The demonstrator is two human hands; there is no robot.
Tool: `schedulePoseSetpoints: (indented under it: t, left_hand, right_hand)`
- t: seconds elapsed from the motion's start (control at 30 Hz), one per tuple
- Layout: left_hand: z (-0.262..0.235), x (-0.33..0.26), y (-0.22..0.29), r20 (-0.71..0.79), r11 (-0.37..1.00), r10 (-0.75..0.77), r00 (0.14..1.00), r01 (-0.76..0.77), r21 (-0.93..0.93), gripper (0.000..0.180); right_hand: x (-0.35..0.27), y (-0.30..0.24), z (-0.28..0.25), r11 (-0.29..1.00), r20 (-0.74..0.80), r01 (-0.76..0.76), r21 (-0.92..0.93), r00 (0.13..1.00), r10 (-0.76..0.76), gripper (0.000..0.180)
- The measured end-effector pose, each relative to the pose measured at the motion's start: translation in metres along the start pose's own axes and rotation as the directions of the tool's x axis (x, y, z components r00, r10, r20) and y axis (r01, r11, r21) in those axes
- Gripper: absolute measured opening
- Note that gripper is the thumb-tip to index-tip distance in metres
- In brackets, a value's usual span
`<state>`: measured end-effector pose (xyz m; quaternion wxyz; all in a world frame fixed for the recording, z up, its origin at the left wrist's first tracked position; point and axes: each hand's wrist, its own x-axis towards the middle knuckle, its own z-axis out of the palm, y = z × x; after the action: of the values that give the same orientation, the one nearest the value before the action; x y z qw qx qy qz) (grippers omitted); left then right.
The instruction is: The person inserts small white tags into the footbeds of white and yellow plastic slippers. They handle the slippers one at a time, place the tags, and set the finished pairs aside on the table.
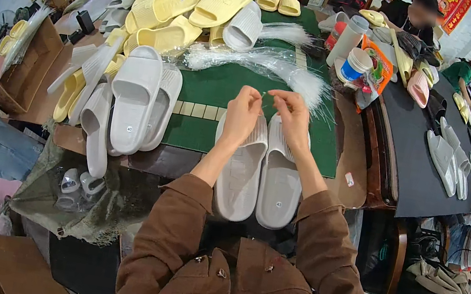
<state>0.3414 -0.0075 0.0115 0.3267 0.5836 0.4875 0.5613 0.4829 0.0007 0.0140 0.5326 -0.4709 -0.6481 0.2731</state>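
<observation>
A pair of light grey slide sandals lies side by side at the table's near edge, a left slide and a right slide, toes pointing away from me. Over their straps, my left hand is closed in a pinch, fingertips together. My right hand pinches too, its fingertips close to the left ones. Whatever sits between the fingers is too thin to make out. Just beyond my hands, a bundle of clear plastic strands lies on the green mat, its loose ends fanned out to the right.
Yellow slides are heaped at the far left, with grey slides leaning nearer. A white cup and a tall bottle stand far right. More slides lie on a black table. Other people work around.
</observation>
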Motion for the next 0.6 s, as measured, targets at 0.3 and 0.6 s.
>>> schedulePoseSetpoints:
  t: [0.3,0.6]
  left_hand:
    - [-0.001,-0.001,-0.002,-0.048,0.996,0.069,0.996,-0.066,0.066,0.009]
    - [0.000,0.001,-0.010,0.017,0.985,0.093,0.996,-0.094,0.143,0.008]
  right_hand:
    - [-0.003,0.003,0.008,0.998,0.112,-0.061,-0.008,0.992,0.062,0.015]
    - [-0.004,-0.004,0.011,0.994,0.080,-0.094,0.049,0.993,0.090,0.010]
